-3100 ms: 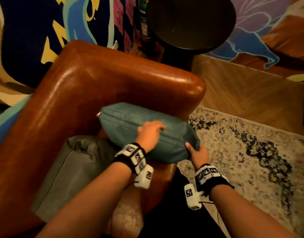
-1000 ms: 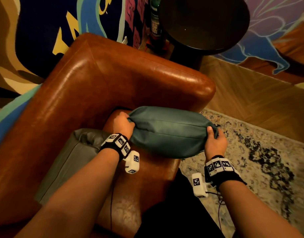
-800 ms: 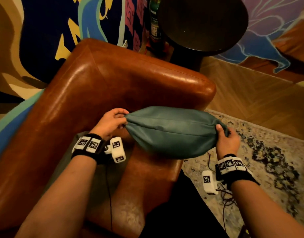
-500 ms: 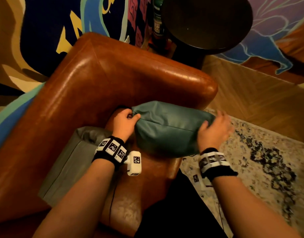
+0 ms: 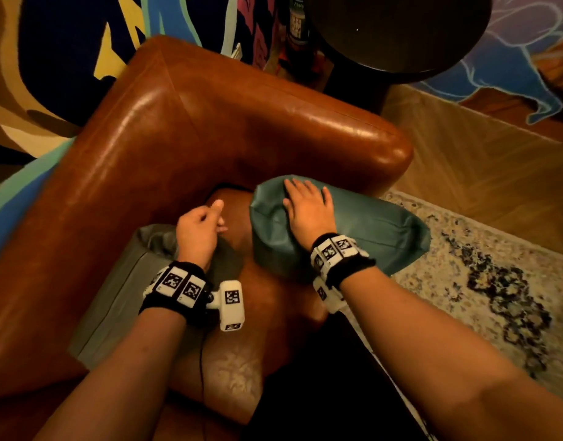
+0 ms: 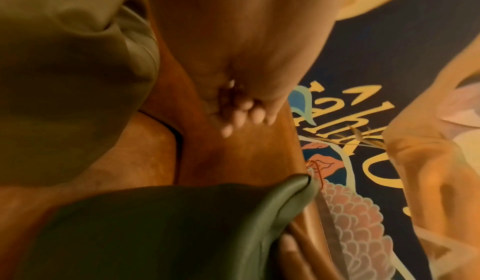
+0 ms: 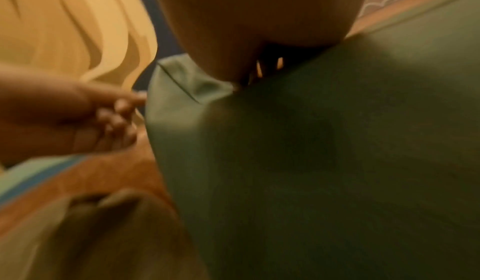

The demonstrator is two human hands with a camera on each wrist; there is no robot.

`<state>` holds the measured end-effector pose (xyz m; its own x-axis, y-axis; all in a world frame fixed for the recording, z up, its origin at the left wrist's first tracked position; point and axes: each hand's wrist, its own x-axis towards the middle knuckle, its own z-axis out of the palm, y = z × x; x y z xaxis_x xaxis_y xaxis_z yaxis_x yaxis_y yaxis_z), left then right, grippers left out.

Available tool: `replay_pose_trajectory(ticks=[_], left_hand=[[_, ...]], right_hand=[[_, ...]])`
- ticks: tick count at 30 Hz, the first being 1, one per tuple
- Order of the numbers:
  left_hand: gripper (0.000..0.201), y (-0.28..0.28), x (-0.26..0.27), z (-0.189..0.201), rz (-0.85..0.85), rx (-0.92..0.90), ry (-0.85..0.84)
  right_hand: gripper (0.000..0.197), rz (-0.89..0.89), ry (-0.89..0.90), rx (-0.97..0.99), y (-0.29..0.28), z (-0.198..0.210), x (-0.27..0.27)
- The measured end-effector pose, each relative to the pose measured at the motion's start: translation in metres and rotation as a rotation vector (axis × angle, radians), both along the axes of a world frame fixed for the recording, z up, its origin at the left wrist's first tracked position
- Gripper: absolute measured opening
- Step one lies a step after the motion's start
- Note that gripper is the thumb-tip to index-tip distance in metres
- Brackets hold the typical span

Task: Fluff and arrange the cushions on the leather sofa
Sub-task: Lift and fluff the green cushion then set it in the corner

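Note:
A teal leather cushion point(image 5: 363, 230) lies in the corner of the brown leather sofa point(image 5: 210, 128), against its right armrest. My right hand point(image 5: 305, 206) rests flat on the cushion's left end with straight fingers; in the right wrist view the teal cushion point(image 7: 311, 161) fills the frame under the palm. My left hand point(image 5: 204, 222) hovers beside that end over the seat, fingers loosely curled, holding nothing. A grey cushion point(image 5: 121, 291) lies on the seat below my left wrist. The left wrist view shows the curled fingers point(image 6: 241, 110), the grey cushion point(image 6: 64, 79) and the teal cushion point(image 6: 155, 233).
A dark round side table point(image 5: 401, 30) stands behind the armrest, with a bottle point(image 5: 297, 20) beside it. A patterned rug point(image 5: 480, 281) covers the wooden floor point(image 5: 464, 154) to the right. A painted mural wall point(image 5: 67, 43) runs behind the sofa.
My left hand has let go of the teal cushion's left end and drawn back. My right hand has left the right end and now lies flat on top near the left end.

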<state>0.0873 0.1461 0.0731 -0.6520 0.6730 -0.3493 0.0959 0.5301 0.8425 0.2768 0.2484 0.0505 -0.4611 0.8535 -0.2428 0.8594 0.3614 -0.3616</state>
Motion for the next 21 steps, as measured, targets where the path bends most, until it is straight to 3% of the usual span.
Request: replay_pose_trajectory(ticks=[2, 5, 7, 10, 14, 16, 19, 21], left_hand=[[0.011, 0.010, 0.006, 0.002, -0.151, -0.017, -0.094], [0.026, 0.025, 0.025, 0.009, -0.309, -0.023, -0.107], [0.032, 0.028, 0.033, 0.015, -0.357, -0.029, 0.031], [0.029, 0.026, 0.026, 0.013, -0.348, -0.057, 0.249], [0.024, 0.025, 0.025, 0.011, -0.300, -0.067, 0.268], [0.017, 0.031, 0.028, 0.011, -0.258, -0.078, 0.215], [0.026, 0.039, 0.033, 0.008, -0.335, -0.128, 0.344], [0.032, 0.040, 0.032, 0.010, -0.317, -0.123, 0.401]], right_hand=[[0.049, 0.008, 0.108, -0.049, 0.016, 0.011, -0.009], [0.039, 0.138, 0.149, -0.143, 0.029, 0.019, -0.026], [0.027, 0.144, 0.121, -0.134, 0.033, 0.018, -0.028], [0.020, 0.097, 0.186, -0.081, 0.040, 0.015, -0.025], [0.026, -0.193, 0.409, 0.113, 0.021, 0.015, -0.025], [0.038, -0.125, 0.461, 0.132, -0.005, 0.019, -0.036], [0.052, 0.122, 0.346, -0.022, -0.044, 0.014, -0.036], [0.058, 0.140, 0.151, 0.066, -0.047, -0.005, -0.009]])
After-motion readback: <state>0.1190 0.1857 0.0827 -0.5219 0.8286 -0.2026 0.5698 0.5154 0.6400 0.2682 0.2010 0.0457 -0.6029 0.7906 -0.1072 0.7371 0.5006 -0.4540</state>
